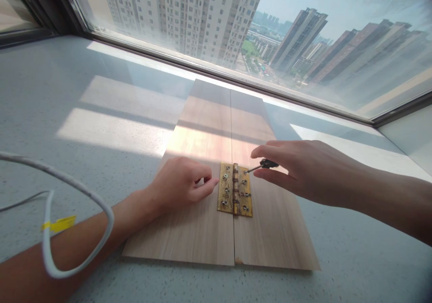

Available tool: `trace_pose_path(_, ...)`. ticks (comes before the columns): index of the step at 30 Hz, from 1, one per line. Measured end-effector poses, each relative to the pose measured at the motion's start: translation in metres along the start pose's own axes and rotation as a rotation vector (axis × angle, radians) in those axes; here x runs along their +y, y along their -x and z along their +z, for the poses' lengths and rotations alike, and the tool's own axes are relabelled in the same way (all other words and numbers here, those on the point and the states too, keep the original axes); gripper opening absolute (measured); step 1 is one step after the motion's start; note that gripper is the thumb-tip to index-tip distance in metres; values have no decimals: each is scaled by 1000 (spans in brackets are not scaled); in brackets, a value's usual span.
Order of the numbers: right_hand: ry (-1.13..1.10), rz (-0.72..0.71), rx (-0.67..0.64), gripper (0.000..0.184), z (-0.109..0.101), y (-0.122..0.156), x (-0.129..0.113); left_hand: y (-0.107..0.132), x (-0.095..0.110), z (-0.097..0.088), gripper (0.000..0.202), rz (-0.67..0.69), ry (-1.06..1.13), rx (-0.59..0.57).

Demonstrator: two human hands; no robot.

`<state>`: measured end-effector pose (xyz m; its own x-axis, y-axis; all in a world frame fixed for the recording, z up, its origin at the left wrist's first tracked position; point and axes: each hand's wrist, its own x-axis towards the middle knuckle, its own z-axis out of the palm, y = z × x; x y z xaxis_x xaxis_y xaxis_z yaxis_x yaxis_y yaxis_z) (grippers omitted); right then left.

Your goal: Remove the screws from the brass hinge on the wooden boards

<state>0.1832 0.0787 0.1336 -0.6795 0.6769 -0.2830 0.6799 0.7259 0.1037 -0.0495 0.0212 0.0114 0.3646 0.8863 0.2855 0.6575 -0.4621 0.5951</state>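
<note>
A brass-coloured hinge lies across the seam between two light wooden boards, the left board and the right board. Several screws stand in its holes on both leaves. My right hand holds a small screwdriver by its dark handle, between thumb and fingers. The tilted shaft reaches the upper screw of the right leaf. My left hand rests on the left board with its fingers curled loosely and nothing visible in them. Its thumb tip is close beside the hinge's left edge; whether it touches, I cannot tell.
The boards lie on a pale speckled sill striped with sunlight. A window with a dark frame runs behind them, with tall buildings outside. A white cable with a yellow tag loops over my left forearm.
</note>
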Motion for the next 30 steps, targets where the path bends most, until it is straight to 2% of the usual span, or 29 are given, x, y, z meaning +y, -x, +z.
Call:
trace_pose_path(2,14,177,-8,40,1,-1,-1,-1,0,0,33,-1,1,-3)
trace_pose_path(3,24,215,-37,42,2,-1,-1,-1,0,0,33,-1,0,-4)
trace_pose_path(5,25,198,-87,40,2,-2,0,-1,-1,0,34,1,-2,0)
trace_pose_path(9,13,-16,-71,26,-1,-3,3,0,0,0,34,3,3,6)
trace_pose_path(12,100,-264,-87,28,-2,-1,5,1,0,-1,33,0,0,-2)
trace_pose_path(14,127,-339,-83,28,-2,1,5,0,0,-1,34,-7,-5,-1)
trace_pose_path(15,115,-309,-64,25,-1,2,5,0,0,0,34,-10,-7,1)
trace_pose_path(17,91,-132,-20,21,2,4,5,0,0,0,34,-11,-5,0)
trace_pose_path(19,115,82,-13,34,5,5,4,0,-1,1,34,-2,2,0)
trace_pose_path(21,134,176,-59,36,6,4,2,0,-1,1,34,5,6,2)
trace_pose_path(23,104,128,-91,32,5,3,2,0,-1,1,34,3,3,7)
trace_pose_path(26,63,-23,-85,26,4,2,2,0,0,0,34,-3,0,-2)
trace_pose_path(30,65,-191,-81,26,8,6,5,-1,0,-1,33,-12,10,-25)
